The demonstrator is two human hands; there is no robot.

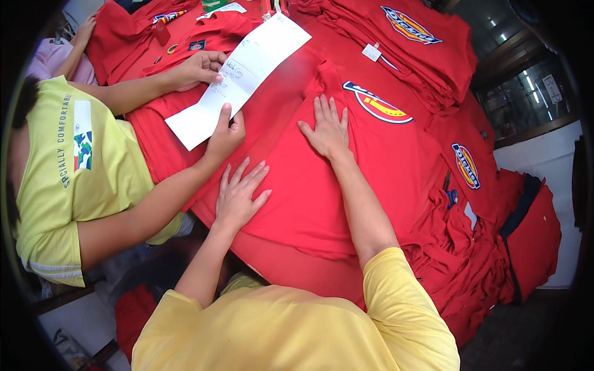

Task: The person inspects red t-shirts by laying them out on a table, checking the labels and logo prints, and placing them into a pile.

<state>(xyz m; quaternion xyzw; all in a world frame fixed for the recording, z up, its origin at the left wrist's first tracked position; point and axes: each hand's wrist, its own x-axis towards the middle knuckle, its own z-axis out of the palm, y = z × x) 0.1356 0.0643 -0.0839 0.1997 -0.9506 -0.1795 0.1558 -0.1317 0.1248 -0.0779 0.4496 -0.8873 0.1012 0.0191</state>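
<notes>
A red T-shirt lies spread in front of me, with a yellow, blue and white printed badge near its far right part. Flat on the cloth rests my left hand, fingers spread, by the shirt's left side. Farther up, my right hand also lies flat with fingers apart, just left of the badge. Neither hand grips anything. To my left, a co-worker in a yellow-green shirt holds a long white paper with handwriting, using both hands, above the red cloth.
A thick stack of red shirts sits at the far right, with a small white tag on it. Loose red garments heap at the right, near blue-handled scissors. A roll of tape lies at the far left.
</notes>
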